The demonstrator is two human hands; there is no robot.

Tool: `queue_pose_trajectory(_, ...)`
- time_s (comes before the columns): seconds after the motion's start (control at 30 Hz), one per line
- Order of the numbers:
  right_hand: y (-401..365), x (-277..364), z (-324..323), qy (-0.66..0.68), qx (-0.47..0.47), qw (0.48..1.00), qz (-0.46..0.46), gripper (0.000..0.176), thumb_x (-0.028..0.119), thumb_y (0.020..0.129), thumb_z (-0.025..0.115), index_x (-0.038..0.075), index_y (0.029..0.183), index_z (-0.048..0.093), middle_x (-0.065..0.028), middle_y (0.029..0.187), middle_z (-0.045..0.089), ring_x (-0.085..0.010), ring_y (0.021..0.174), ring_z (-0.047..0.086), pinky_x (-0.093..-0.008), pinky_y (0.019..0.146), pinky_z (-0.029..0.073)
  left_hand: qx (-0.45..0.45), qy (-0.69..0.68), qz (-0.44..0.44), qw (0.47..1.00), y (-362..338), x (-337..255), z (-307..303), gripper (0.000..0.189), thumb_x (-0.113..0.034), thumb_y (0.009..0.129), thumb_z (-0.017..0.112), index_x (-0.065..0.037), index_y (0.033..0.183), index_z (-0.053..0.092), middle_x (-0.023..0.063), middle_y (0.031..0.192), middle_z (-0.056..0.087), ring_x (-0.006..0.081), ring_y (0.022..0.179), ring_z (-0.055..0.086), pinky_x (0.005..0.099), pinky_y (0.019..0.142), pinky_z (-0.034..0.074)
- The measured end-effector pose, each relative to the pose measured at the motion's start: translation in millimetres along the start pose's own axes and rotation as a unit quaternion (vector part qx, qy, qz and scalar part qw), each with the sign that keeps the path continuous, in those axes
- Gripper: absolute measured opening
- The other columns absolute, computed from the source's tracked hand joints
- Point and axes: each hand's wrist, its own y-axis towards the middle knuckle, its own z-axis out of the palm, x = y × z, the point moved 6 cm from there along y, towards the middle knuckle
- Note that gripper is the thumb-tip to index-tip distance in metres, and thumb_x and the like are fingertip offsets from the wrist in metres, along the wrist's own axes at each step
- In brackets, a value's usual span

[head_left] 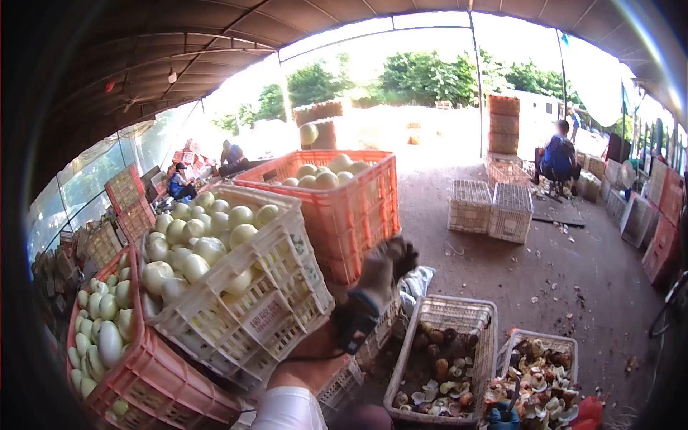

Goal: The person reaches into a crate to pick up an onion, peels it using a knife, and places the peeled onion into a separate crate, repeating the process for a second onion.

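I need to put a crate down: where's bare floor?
Bare floor lies to the right, between the empty white crates and the scrap baskets. The left is crowded: full fruit crates packed together.

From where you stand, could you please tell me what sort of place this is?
Probably an open-sided produce sorting shed: an orange crate and a white crate heaped with pale round fruit, baskets of husk scraps on the dirt floor, a canopy roof overhead.
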Motion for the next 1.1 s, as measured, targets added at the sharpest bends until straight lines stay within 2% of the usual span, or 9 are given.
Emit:
queue_pose_trajectory(0.13, 39.0, -67.7, -29.4, 0.092, 0.041, 0.994, -0.048, 0.029, 0.013, 0.103, 0.069, 0.004, 0.130, 0.068, -0.0049, 0.093, 0.072, -0.0145, 0.071, 0.067, -0.0318, 0.058, 0.056, -0.051, 0.168, -0.119, 0.977, -31.3, 122.2, -90.6, 0.022, -0.011, 0.101, 0.071, -0.005, 0.121, 0.065, 0.0085, 0.101, 0.072, 0.0223, 0.085, 0.074, 0.0361, 0.073, 0.064)
queue_pose_trajectory(0.17, -6.0, -16.1, -16.4, -0.053, -0.031, 0.998, 0.016, 0.040, 0.014, 0.095, 0.073, 0.013, 0.134, 0.070, -0.0141, 0.126, 0.070, -0.0267, 0.106, 0.073, -0.0357, 0.082, 0.060, -0.045, 0.221, -0.144, 0.964, -42.5, 151.0, -111.1, 0.021, -0.011, 0.100, 0.071, -0.005, 0.119, 0.065, 0.0092, 0.098, 0.072, 0.0223, 0.084, 0.073, 0.0378, 0.074, 0.064)
queue_pose_trajectory(0.27, -26.9, 27.0, -15.2, -0.103, -0.015, 0.978, -0.180, 0.036, 0.026, 0.105, 0.068, 0.012, 0.138, 0.066, -0.0074, 0.091, 0.073, -0.0178, 0.083, 0.072, -0.0328, 0.070, 0.058, -0.022, 0.325, -0.240, 0.915, -54.1, 218.4, -152.6, 0.026, -0.007, 0.097, 0.070, -0.005, 0.123, 0.068, 0.0086, 0.098, 0.072, 0.0209, 0.083, 0.072, 0.0356, 0.069, 0.061)
queue_pose_trajectory(0.37, -27.9, 10.8, -24.4, 0.138, -0.024, 0.990, 0.021, 0.028, 0.020, 0.107, 0.066, 0.009, 0.133, 0.067, -0.0071, 0.089, 0.071, -0.0133, 0.078, 0.068, -0.0268, 0.061, 0.052, 0.014, 0.484, -0.265, 0.834, -68.7, 274.1, -174.1, 0.032, -0.010, 0.094, 0.072, -0.005, 0.126, 0.070, 0.0146, 0.106, 0.076, 0.0257, 0.090, 0.075, 0.0382, 0.074, 0.062)
queue_pose_trajectory(0.47, -27.8, 8.9, -29.7, 0.080, -0.061, 0.995, 0.013, 0.032, 0.020, 0.106, 0.068, 0.005, 0.135, 0.067, -0.0034, 0.091, 0.071, -0.0091, 0.080, 0.066, -0.0234, 0.067, 0.052, 0.130, 0.655, -0.231, 0.707, -60.3, 343.9, -226.7, 0.037, -0.011, 0.092, 0.076, -0.003, 0.128, 0.069, 0.0117, 0.104, 0.077, 0.0191, 0.090, 0.073, 0.0346, 0.077, 0.060)
queue_pose_trajectory(0.6, -31.5, 17.6, -39.2, 0.027, -0.081, 0.995, 0.060, 0.046, 0.029, 0.102, 0.075, 0.002, 0.137, 0.066, -0.0025, 0.094, 0.073, -0.0083, 0.081, 0.066, -0.0225, 0.069, 0.051, 0.203, 0.786, -0.236, 0.534, -67.2, 406.8, -228.3, 0.045, -0.023, 0.089, 0.080, -0.012, 0.131, 0.070, 0.0182, 0.122, 0.076, 0.0360, 0.115, 0.072, 0.0433, 0.100, 0.056)
queue_pose_trajectory(0.83, -25.1, -11.4, -67.0, 0.001, -0.121, 0.990, 0.067, 0.052, 0.036, 0.097, 0.080, 0.002, 0.134, 0.067, -0.0036, 0.083, 0.072, -0.0086, 0.064, 0.065, -0.0222, 0.056, 0.048, 0.151, 0.801, -0.123, 0.566, -11.3, 516.5, -262.5, 0.031, -0.028, 0.092, 0.072, -0.012, 0.118, 0.073, 0.0215, 0.114, 0.074, 0.0411, 0.108, 0.070, 0.0504, 0.095, 0.056)
queue_pose_trajectory(1.0, -17.5, 8.3, -56.1, -0.018, -0.125, 0.979, 0.160, 0.041, 0.028, 0.105, 0.071, 0.003, 0.137, 0.067, 0.0006, 0.087, 0.070, -0.0078, 0.076, 0.060, -0.0249, 0.069, 0.049, 0.135, 0.851, -0.245, 0.445, -11.9, 553.9, -247.8, 0.062, -0.035, 0.084, 0.083, -0.015, 0.139, 0.062, 0.0209, 0.122, 0.073, 0.0400, 0.118, 0.069, 0.0478, 0.100, 0.055)
queue_pose_trajectory(1.1, -15.1, 8.9, -57.1, -0.035, -0.121, 0.981, 0.148, 0.039, 0.027, 0.105, 0.071, 0.006, 0.137, 0.069, 0.0003, 0.086, 0.070, -0.0081, 0.074, 0.061, -0.0249, 0.069, 0.049, 0.117, 0.824, -0.283, 0.477, -25.0, 563.0, -259.7, 0.083, -0.044, 0.073, 0.093, -0.013, 0.141, 0.058, 0.0220, 0.130, 0.070, 0.0424, 0.124, 0.065, 0.0465, 0.106, 0.053)
